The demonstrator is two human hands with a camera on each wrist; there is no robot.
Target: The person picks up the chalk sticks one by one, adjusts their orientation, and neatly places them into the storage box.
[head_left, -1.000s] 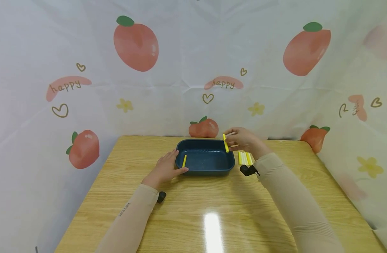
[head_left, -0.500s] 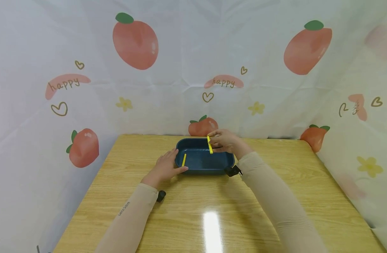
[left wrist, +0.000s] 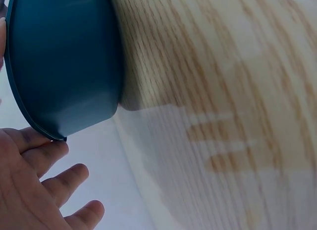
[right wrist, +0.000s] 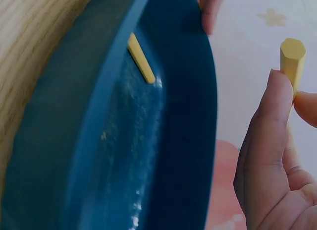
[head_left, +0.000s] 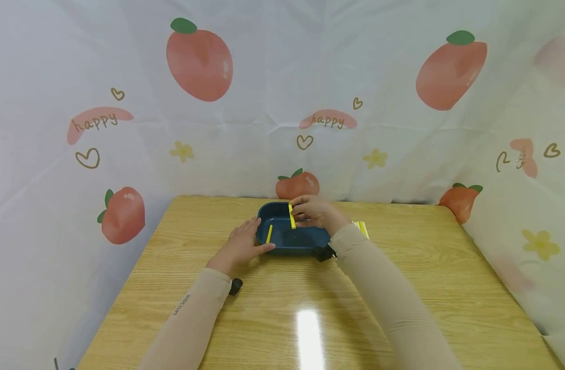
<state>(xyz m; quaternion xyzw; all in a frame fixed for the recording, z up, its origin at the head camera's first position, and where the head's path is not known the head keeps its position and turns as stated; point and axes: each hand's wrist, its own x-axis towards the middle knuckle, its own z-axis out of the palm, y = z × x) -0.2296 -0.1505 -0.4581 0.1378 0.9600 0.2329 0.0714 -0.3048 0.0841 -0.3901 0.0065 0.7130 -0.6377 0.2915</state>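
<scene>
A dark blue rectangular basin [head_left: 301,240] stands on the wooden table. My left hand [head_left: 240,241] rests against its left end, thumb at the front corner; in the left wrist view its fingers [left wrist: 64,183] are spread and fairly straight, a couple touching the rim. My right hand [head_left: 318,211] pinches a yellow six-sided stick [right wrist: 292,56] between thumb and fingers, holding it over the middle of the basin. Another yellow stick [head_left: 269,234] lies inside at the left end, and shows in the right wrist view as well.
To the right of the basin, partly hidden by my right wrist, lie white and yellow sticks [head_left: 364,229]. A white cloth [head_left: 245,169] printed with peaches hangs behind the table [head_left: 273,298]. Black wrist cameras sit under both sleeves.
My right hand has moved left with the yellow stick, from the basin's right end to over its middle. My left hand has stayed in place.
</scene>
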